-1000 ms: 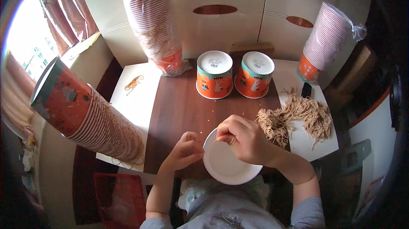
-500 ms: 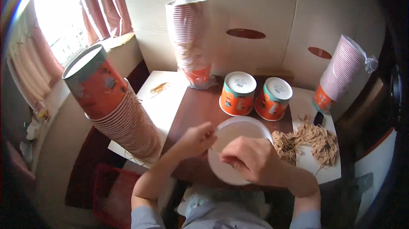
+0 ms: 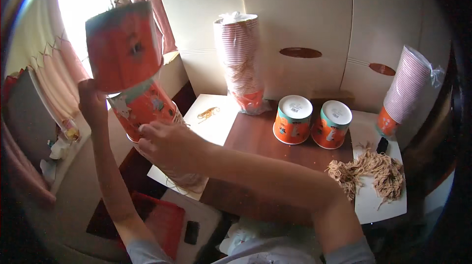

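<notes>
At the left, my left hand (image 3: pixel 91 101) grips the lower rim of an orange paper bucket (image 3: pixel 120 53), which is upside down and somewhat blurred. Right beneath it, another orange and teal bucket (image 3: pixel 150 107) tops a tall leaning stack of nested buckets (image 3: pixel 184 178). My right hand (image 3: pixel 169 143) reaches across to the left, in front of that stack's upper part. Its fingers are closed with the fingertips together; whether something thin is pinched in them is hidden.
Two upturned buckets (image 3: pixel 293 121) (image 3: pixel 333 125) stand on the brown table (image 3: pixel 250 166). Tan yarn (image 3: pixel 376 173) lies at the right. Bagged bucket stacks (image 3: pixel 238 62) (image 3: pixel 405 87) rise behind. Yellowish strands (image 3: pixel 209 113) rest on a white sheet. A red bin (image 3: pixel 160 220) sits lower left.
Both hands have moved from the table's middle to the left stack. The pale open bucket before me is gone from there, and a bucket is now in my left hand above the stack.
</notes>
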Available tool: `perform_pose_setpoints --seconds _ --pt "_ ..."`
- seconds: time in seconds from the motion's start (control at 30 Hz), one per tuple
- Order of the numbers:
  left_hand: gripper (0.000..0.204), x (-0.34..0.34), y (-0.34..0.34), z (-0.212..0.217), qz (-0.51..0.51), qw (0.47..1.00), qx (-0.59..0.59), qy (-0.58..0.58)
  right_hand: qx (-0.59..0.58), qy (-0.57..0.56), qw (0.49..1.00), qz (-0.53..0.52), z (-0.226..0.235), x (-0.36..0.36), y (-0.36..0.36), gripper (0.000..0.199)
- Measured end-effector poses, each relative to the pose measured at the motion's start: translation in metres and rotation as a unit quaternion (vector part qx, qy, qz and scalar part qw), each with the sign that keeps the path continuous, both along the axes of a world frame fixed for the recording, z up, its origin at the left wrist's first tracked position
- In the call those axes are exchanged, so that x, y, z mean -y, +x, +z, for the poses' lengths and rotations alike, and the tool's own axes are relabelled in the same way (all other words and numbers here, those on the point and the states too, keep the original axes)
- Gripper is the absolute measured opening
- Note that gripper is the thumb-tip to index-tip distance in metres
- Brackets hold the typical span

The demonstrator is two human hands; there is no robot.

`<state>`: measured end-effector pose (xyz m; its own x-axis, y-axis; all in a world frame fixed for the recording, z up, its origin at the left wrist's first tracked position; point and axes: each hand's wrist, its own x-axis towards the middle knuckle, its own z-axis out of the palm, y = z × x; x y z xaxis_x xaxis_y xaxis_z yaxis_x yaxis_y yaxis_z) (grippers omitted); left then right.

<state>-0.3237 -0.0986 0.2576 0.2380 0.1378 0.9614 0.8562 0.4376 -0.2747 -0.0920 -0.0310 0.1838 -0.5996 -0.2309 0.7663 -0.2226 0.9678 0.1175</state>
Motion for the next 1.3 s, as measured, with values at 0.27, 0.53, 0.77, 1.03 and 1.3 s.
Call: perform_pose_setpoints --seconds 0.27,0.53,0.77,1.03,1.3 --pt "0.013 0.017 -0.024 -0.077 -0.039 0.985 0.132 -0.103 0.107 -0.033 0.994 0.013 -0.065 0.01 -0.013 0.016" --pt "0.034 0.022 -0.038 -0.109 -0.19 0.892 0.36 -0.198 0.066 -0.023 0.996 -0.048 -0.121 0.009 -0.008 0.022" --pt "0.047 0.066 -0.076 -0.105 -0.218 0.858 0.451 -0.111 0.097 -0.052 0.99 -0.09 -0.124 -0.033 0.065 0.02" --pt "0.05 0.013 0.004 -0.112 -0.044 0.982 -0.023 -0.181 0.075 -0.119 0.846 -0.515 -0.159 -0.199 0.19 0.056" --pt "0.062 -0.025 0.139 -0.166 -0.081 0.985 0.109 -0.103 0.027 -0.171 0.865 -0.47 -0.184 -0.213 0.228 0.015"
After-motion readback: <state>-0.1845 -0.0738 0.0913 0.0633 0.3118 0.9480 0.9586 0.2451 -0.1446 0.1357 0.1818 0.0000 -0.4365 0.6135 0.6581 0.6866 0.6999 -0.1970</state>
